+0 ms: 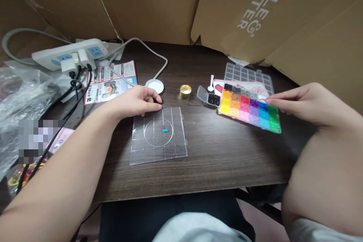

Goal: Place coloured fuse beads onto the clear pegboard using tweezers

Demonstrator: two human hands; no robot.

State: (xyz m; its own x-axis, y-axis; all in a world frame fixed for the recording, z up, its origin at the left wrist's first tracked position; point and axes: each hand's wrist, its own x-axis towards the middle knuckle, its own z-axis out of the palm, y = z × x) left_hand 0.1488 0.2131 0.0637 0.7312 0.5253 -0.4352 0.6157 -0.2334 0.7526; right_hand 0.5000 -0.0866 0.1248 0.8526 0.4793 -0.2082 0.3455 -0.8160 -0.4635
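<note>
My left hand (143, 100) rests at the top edge of a clear square pegboard (153, 153), fingers loosely bent, thumb and forefinger slightly apart with nothing seen between them. On the board, a few blue beads (165, 130) and a tiny purple spot sit inside a moulded circle. Over at the right, my right hand (300, 102) reaches into a compartment box of coloured beads (246, 107). Its thumb and forefinger are pinched together above the upper right compartments; a whitish patch shows by the tips, and what they hold is too small to make out.
Left of the bead box are a small lidded case of black beads (213, 99), a white scoop (211, 83) and a gold tin (185, 91). A white round disc (155, 86) lies behind my left hand. Power strip (70, 53), cables and plastic bags (22, 98) crowd the left; cardboard walls stand behind.
</note>
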